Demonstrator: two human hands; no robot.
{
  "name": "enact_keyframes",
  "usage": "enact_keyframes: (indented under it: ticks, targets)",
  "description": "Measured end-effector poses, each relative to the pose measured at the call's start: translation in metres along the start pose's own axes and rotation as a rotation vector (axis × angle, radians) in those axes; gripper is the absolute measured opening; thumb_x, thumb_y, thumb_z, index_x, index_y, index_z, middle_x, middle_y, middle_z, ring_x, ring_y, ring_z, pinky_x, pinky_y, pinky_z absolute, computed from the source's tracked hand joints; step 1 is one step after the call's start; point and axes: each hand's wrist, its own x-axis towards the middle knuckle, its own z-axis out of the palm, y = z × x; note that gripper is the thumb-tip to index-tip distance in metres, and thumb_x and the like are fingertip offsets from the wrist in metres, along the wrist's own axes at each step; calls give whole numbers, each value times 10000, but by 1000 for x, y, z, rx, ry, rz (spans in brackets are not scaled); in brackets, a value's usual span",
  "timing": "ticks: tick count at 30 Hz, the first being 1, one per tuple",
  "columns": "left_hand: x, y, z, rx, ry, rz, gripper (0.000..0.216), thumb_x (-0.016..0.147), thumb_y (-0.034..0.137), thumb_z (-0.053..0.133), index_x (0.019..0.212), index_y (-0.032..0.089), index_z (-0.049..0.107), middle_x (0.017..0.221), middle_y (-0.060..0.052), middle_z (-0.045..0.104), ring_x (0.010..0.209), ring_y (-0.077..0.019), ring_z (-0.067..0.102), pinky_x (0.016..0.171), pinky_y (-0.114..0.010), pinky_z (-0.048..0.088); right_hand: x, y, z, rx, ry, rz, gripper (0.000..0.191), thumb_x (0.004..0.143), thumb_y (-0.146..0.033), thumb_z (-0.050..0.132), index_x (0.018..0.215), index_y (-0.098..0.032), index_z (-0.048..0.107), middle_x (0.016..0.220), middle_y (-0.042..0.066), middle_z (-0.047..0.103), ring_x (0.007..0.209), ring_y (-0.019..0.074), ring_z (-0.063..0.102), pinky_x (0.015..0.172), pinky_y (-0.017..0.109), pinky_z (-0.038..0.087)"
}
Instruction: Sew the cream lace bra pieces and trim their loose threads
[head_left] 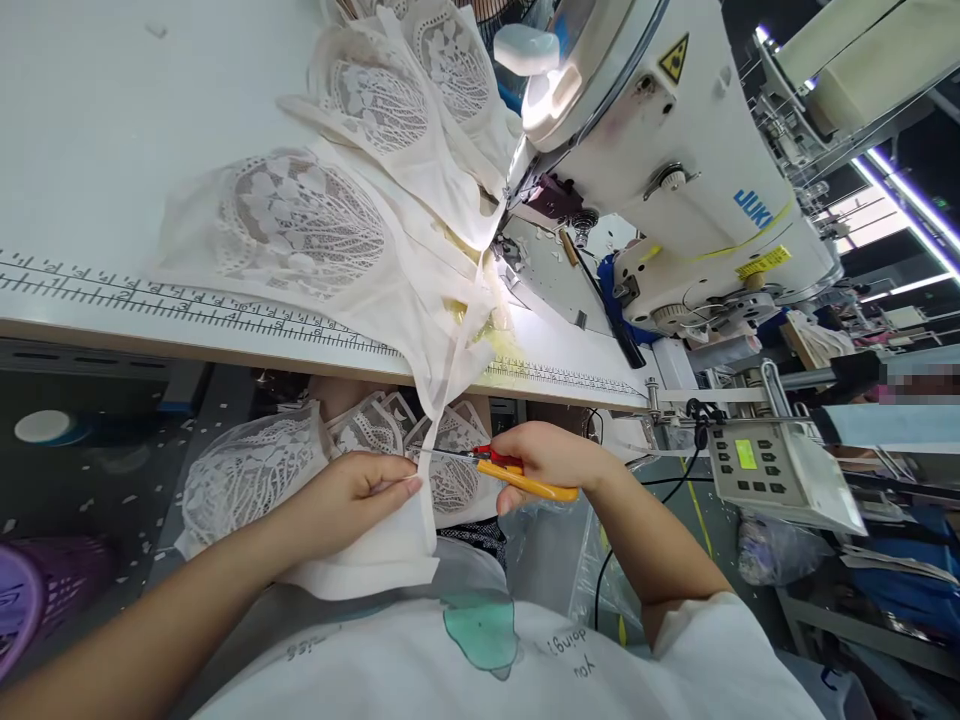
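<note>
My left hand [352, 495] is closed, pinching a cream fabric piece [390, 545] with a lace panel in my lap, just below the table edge. My right hand [551, 460] is wrapped round orange-handled thread snips [517, 478], whose blades point left at the strip of fabric between my hands. A chain of joined cream lace pieces [300, 215] runs from my lap up over the table edge to the needle area of the white sewing machine [675, 150].
The white table [90, 120] has a printed ruler [112, 290] along its front edge. A control panel [757, 465] hangs at the right. A purple basket [37, 590] stands on the floor at the left. More lace pieces [247, 475] lie below the table.
</note>
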Motion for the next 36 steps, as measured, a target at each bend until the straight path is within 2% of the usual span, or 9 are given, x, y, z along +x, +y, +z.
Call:
enact_keyframes:
  ticks: [3,9,12,15,18,20,25,28,36]
  targets:
    - [0,1,-2,-15,-130,35,364,778,455,432,543,195,530,542,27,498,518,-117,472,471,-199,405,-1,7,8,123,96,14,600,643,-758,579,579,-197,374,550,-61,309,540,90,268,500,231,221]
    - [-2,5,6,137,7,305,328,853,321,397,554,206,467,540,43,484,506,-100,478,506,-195,399,15,-2,53,716,449,-14,582,661,-759,565,695,-188,458,692,6,518,643,130,465,590,258,382]
    - [-3,6,10,178,32,349,270,873,273,405,651,216,548,654,28,587,612,-109,560,584,-194,438,33,-15,83,1080,452,-94,537,653,-700,633,698,-199,446,714,-2,523,683,134,503,624,261,416]
    - [-4,6,10,245,77,375,210,865,258,435,774,241,623,764,19,665,708,-126,619,632,-206,471,44,-24,102,1264,465,-85,546,577,-660,713,696,-194,453,668,-39,469,592,94,432,546,229,369]
    - [-4,2,9,356,169,431,167,840,268,481,801,259,643,751,28,691,676,-132,637,595,-216,480,43,-26,106,1245,542,-9,516,561,-588,760,733,-191,478,643,-53,452,557,83,385,510,220,324]
    - [-5,-4,10,409,263,402,139,829,298,507,810,262,640,746,31,700,646,-132,637,563,-221,476,37,-23,104,1182,604,23,484,580,-553,766,745,-190,491,656,-45,468,576,92,400,526,225,337]
    - [-8,-16,14,369,528,70,232,755,465,571,808,239,579,676,31,676,556,-140,622,506,-241,472,24,-17,102,1248,654,-61,499,575,-531,778,762,-191,464,793,3,554,664,116,487,605,252,419]
    - [-7,-15,14,343,558,-37,299,707,521,579,775,235,522,623,33,648,540,-151,620,503,-255,471,20,-18,104,1225,686,-90,515,563,-540,782,750,-195,449,832,16,580,695,122,512,643,261,442]
    - [-8,2,15,454,492,-114,292,702,495,583,788,229,498,709,-8,663,617,-177,638,526,-277,459,21,-21,108,1127,826,7,456,626,-547,733,738,-192,470,709,-16,533,610,107,466,589,248,425]
